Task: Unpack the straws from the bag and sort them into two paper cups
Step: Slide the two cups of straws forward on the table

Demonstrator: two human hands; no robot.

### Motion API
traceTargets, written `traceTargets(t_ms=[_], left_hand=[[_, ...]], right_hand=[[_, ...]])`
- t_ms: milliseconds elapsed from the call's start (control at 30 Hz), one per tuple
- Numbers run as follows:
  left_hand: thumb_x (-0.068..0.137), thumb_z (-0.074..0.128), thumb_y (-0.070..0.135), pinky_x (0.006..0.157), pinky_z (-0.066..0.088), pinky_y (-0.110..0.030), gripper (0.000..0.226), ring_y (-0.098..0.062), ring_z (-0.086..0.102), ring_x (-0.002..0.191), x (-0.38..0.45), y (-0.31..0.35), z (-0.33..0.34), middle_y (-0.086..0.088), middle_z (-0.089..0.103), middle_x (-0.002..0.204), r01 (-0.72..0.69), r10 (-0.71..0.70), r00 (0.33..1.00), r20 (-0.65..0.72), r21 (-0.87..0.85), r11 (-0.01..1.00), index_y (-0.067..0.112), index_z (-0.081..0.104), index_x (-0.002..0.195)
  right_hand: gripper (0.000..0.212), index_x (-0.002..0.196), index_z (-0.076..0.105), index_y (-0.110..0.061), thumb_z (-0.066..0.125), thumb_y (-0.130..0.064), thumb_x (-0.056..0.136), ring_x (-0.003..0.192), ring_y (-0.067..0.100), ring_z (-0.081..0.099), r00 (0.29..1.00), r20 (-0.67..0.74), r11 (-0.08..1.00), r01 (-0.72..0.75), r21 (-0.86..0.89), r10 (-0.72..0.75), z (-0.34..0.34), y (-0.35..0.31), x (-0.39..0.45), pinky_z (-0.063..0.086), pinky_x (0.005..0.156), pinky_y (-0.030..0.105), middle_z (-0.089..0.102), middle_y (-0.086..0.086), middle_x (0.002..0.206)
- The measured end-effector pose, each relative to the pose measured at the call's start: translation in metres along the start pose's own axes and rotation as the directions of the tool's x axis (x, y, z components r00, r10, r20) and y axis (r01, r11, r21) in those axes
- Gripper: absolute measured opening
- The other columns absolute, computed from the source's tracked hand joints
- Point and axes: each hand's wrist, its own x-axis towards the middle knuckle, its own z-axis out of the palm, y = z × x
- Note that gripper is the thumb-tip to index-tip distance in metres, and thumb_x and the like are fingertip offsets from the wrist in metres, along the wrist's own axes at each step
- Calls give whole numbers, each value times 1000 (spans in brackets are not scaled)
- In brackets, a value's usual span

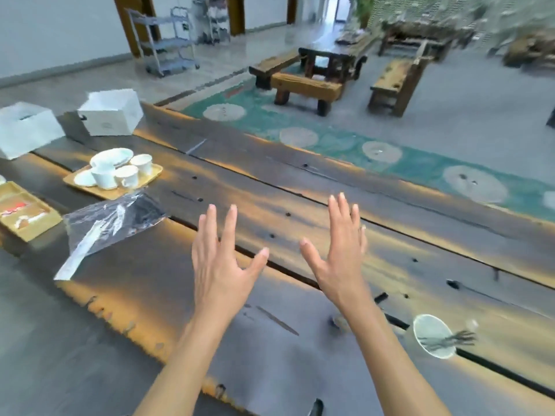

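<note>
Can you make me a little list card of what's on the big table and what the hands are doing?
left hand: open, flat, holding nothing
right hand: open, flat, holding nothing
plastic bag: lying on the table, left of the hands
paper cup: near right, dark straws inside
tray of white cups: far left, behind the bag
white boxes: far left corner
table: dark wood

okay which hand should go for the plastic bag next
Left, probably. The plastic bag lies on the table left of the left hand, while the right hand is farther over. Both hands are open and empty.
</note>
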Motion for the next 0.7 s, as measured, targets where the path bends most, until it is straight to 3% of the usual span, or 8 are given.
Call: traceTargets(t_ms=[267,533,600,700], left_hand=[[78,50,68,121,11,-46,91,-19,-1,154,-12,108,109,-2,3,168,-149,190,958,214,-197,969,39,11,156],[77,56,65,119,7,-39,94,-14,-2,153,-25,139,168,6,1,167,-153,253,896,364,-280,948,46,6,154],[77,62,62,119,9,-38,94,-11,2,153,-30,133,179,10,3,166,-89,213,889,406,-304,949,45,10,153],[69,67,63,122,13,-40,101,-5,4,151,-50,108,197,17,6,163,184,47,838,543,-363,913,44,13,152]], right_hand=[[85,156,12,-28,52,-53,86,154,20,-1,942,-222,952,-283,-120,252,-105,115,-46,2,119,49,7,-9,166],[83,157,14,-25,49,-56,87,153,19,-2,872,-297,892,-438,-116,389,-134,168,-75,1,120,47,9,-9,166],[84,156,14,-27,52,-54,86,153,14,-3,853,-288,883,-467,-52,435,-133,174,-84,-1,121,45,8,-12,166],[92,154,13,-38,63,-53,79,151,3,-2,794,-247,832,-524,185,555,-130,189,-114,4,122,45,10,-20,164]])
